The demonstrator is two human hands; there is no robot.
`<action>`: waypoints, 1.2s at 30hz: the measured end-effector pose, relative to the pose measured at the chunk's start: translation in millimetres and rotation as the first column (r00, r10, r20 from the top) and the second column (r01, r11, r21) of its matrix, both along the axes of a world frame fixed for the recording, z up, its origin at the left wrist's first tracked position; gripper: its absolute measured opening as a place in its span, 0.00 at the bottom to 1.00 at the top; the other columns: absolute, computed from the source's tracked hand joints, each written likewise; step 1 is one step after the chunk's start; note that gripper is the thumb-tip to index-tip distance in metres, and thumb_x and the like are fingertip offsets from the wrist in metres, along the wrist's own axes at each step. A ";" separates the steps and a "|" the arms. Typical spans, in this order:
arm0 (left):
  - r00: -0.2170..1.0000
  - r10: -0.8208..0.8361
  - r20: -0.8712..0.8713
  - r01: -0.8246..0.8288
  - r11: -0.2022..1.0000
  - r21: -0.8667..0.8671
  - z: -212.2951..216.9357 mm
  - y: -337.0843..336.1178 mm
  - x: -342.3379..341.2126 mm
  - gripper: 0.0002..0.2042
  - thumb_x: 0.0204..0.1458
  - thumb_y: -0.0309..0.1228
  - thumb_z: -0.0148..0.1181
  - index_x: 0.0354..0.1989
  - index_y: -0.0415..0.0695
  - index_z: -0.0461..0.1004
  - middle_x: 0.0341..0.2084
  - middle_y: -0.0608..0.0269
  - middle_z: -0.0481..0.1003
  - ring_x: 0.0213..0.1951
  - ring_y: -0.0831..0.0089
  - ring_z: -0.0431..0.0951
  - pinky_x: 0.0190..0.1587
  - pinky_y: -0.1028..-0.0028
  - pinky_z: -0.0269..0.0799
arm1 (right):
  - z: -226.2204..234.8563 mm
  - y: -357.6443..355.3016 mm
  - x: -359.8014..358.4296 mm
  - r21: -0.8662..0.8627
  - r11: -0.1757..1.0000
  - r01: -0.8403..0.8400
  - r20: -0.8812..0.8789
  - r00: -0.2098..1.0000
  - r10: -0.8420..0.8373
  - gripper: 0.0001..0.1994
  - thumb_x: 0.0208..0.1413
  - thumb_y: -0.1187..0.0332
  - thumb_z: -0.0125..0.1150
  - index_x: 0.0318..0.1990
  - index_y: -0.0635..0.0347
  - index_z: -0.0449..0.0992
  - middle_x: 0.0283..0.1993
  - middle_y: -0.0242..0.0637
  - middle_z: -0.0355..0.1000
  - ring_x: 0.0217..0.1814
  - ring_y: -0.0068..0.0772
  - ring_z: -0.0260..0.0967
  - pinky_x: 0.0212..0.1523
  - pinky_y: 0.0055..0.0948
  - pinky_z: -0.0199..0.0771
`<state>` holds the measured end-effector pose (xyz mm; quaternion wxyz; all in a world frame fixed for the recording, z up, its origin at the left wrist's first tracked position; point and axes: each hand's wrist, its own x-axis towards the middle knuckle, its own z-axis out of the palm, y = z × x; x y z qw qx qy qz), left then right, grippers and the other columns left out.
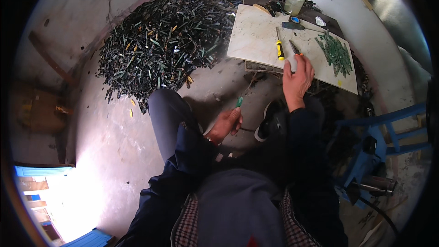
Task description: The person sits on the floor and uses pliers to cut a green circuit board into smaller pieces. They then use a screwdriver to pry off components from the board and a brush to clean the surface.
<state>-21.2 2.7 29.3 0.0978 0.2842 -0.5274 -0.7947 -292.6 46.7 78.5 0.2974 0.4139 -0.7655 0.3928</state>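
Right hand [298, 78] outstretched on slab [256, 36]

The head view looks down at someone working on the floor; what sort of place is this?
Probably an informal scrap-sorting workshop: a big heap of dark strips on a bare concrete floor, and a low slab carrying a yellow-handled screwdriver and a sorted green pile.

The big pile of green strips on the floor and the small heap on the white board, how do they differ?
The floor pile is far larger and spreads wide against the wall; the board heap is a small, compact cluster. The floor pile looks darker, mixed with yellowish bits; the board heap reads as more evenly green. The floor pile lies far from both hands; the board heap lies near the right hand, on the white board. Both are loose, jumbled narrow strips.
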 end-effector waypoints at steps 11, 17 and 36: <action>0.999 0.040 0.002 -0.040 0.999 -0.028 -1.9 -4.7 5.2 0.24 0.67 0.49 0.42 0.29 0.41 0.70 0.15 0.65 0.66 0.14 0.79 0.63 0.20 0.76 0.57 | -27.3 13.1 -62.0 0.340 0.854 0.393 -0.002 0.909 -0.418 0.22 0.54 0.49 0.64 0.46 0.57 0.77 0.40 0.47 0.75 0.42 0.52 0.71 0.44 0.43 0.72; 0.999 0.054 0.008 -0.054 0.998 -0.030 -0.5 -6.5 10.2 0.24 0.66 0.50 0.44 0.29 0.42 0.70 0.14 0.65 0.66 0.14 0.78 0.63 0.19 0.76 0.57 | 18.8 60.2 -10.2 -0.518 0.855 -0.028 0.853 0.059 0.518 0.20 0.65 0.52 0.49 0.50 0.60 0.74 0.36 0.29 0.71 0.33 0.24 0.65 0.33 0.26 0.64; 0.999 -0.011 0.037 0.011 1.000 0.004 9.3 -4.5 6.4 0.25 0.65 0.51 0.44 0.27 0.42 0.71 0.14 0.66 0.66 0.15 0.78 0.63 0.21 0.76 0.56 | 22.3 95.7 59.3 -0.135 0.510 -0.850 0.986 -0.164 -0.012 0.23 0.55 0.69 0.54 0.60 0.62 0.67 0.42 0.32 0.76 0.35 0.17 0.68 0.27 0.19 0.64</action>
